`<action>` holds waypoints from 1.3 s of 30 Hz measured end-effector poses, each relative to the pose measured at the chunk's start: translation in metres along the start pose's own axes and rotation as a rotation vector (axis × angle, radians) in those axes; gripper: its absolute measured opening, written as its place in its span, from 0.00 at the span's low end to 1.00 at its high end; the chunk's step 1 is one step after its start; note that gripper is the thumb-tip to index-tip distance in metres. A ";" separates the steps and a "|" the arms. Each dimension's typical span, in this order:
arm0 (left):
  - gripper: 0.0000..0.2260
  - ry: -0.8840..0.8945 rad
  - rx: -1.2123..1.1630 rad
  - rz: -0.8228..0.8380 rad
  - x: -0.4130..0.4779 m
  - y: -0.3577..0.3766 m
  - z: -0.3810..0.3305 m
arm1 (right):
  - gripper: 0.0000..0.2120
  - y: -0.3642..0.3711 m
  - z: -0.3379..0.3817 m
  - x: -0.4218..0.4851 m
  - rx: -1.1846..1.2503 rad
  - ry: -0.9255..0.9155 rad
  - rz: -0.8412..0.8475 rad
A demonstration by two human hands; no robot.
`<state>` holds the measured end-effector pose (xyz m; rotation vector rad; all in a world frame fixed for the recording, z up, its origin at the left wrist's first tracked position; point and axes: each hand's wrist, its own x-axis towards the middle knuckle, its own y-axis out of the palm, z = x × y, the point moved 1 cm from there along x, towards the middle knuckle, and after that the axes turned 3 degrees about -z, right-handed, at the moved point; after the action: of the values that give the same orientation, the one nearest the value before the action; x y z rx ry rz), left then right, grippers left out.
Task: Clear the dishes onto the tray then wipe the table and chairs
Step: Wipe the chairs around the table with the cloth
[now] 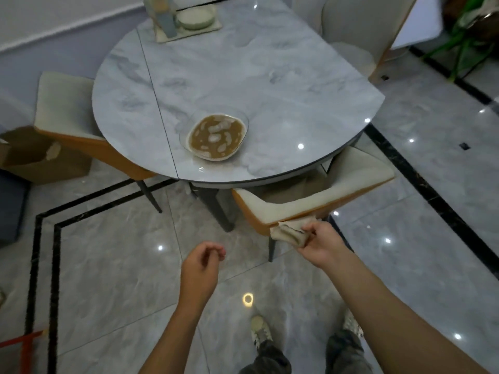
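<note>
Roughly, left to right. A cardboard box (40, 155) sits on the floor at far left, just beside a cream-seated chair (64, 103) tucked partly under the table (243, 76). At the table's far edge is a pale tray (178, 37) carrying a white bowl (195, 18) and a tall container (162, 17). It is likely the collecting point, parked out of the wiping path.

Near the front edge, well apart from the tray, a glass dish (217, 136) holds brown leftovers with pale lumps. It is not yet cleared, so the clearing step looks unfinished.

The left hand (201, 265) hangs over the floor, fingers loosely curled, holding nothing, seemingly free to take the dish or steady a chair. The hands are apart.

Right of it, the near chair (351, 176) stands angled, seat partly under the tabletop, backrest corner toward the person. A crumpled cloth (290, 233) touches that corner, pinched in the right hand (321, 242), fingers and thumb curled round the bunched fabric. The bunching probably gives a firm pad for rubbing the edge.

Judged step: wiping the chair back, though the dish remains. Risk: wiping the table around the full dish could slop it.

Another pale chair (359, 28) stands at far right, behind the table
</note>
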<state>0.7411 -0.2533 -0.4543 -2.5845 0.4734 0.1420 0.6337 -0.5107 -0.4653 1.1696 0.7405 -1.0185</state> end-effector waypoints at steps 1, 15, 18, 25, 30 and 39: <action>0.15 0.065 0.054 0.021 0.003 0.011 -0.013 | 0.26 -0.006 0.012 -0.002 -0.013 -0.006 0.014; 0.26 0.486 0.728 0.337 0.017 0.232 -0.142 | 0.17 -0.083 0.189 0.030 -0.051 -0.152 -0.053; 0.27 0.325 0.747 0.376 0.018 0.278 -0.160 | 0.14 -0.098 0.223 0.048 -0.078 -0.188 -0.083; 0.33 0.145 0.756 0.240 0.020 0.311 -0.158 | 0.21 -0.103 0.283 0.069 -0.309 -0.233 -0.044; 0.36 0.096 0.816 0.257 0.032 0.311 -0.157 | 0.19 -0.093 0.309 0.078 -0.478 -0.203 0.067; 0.29 -0.103 0.920 0.239 0.069 0.353 -0.178 | 0.18 -0.084 0.374 0.094 -0.599 -0.076 0.224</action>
<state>0.6810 -0.6495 -0.4758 -1.6132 0.6243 0.1032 0.5789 -0.9005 -0.4851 0.6697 0.7645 -0.5871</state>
